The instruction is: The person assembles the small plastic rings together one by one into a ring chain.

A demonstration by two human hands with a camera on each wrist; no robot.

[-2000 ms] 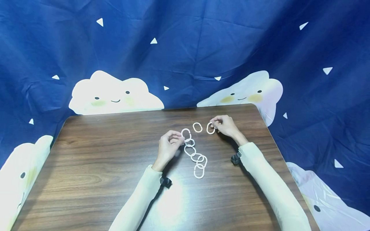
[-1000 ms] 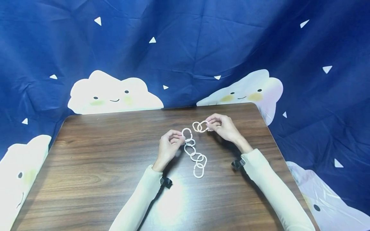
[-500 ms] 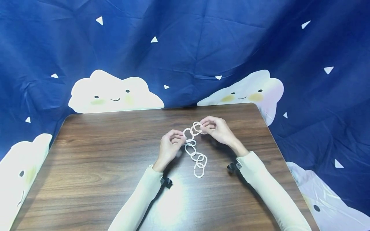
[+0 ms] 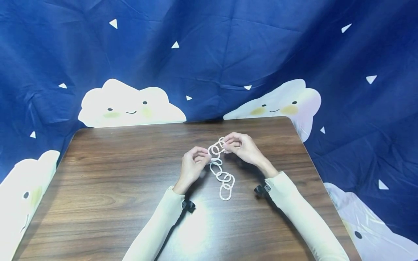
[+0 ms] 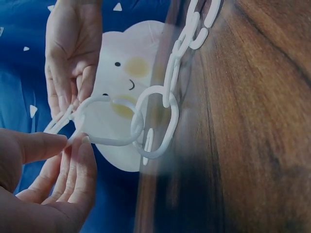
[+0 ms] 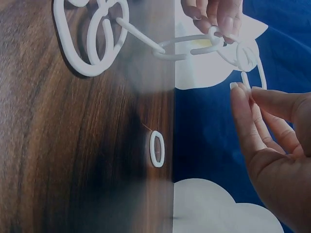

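A chain of white plastic C-shaped links (image 4: 218, 175) lies over the table, its upper end lifted. My left hand (image 4: 192, 165) pinches the chain's end link (image 5: 112, 142) between thumb and fingers; that link has a small gap in its side. Another white link (image 6: 263, 77) is pinched at the fingertips of my right hand (image 4: 243, 146), close above the left fingers. In the right wrist view it overlaps the end link at the left fingertips; I cannot tell whether the two are hooked. Behind the hands, a loose white link (image 6: 152, 148) lies on the table.
The brown wooden table (image 4: 124, 188) reaches to a blue curtain (image 4: 209, 54) printed with white clouds and triangles. The chain's lower end curves toward the person, right of the left wrist. A black wrist camera (image 4: 188, 206) sits on the left cuff, another on the right.
My right hand has brought its link leftward, past the loose link, to the chain's end held by my left hand. The left hand has stayed nearly still.
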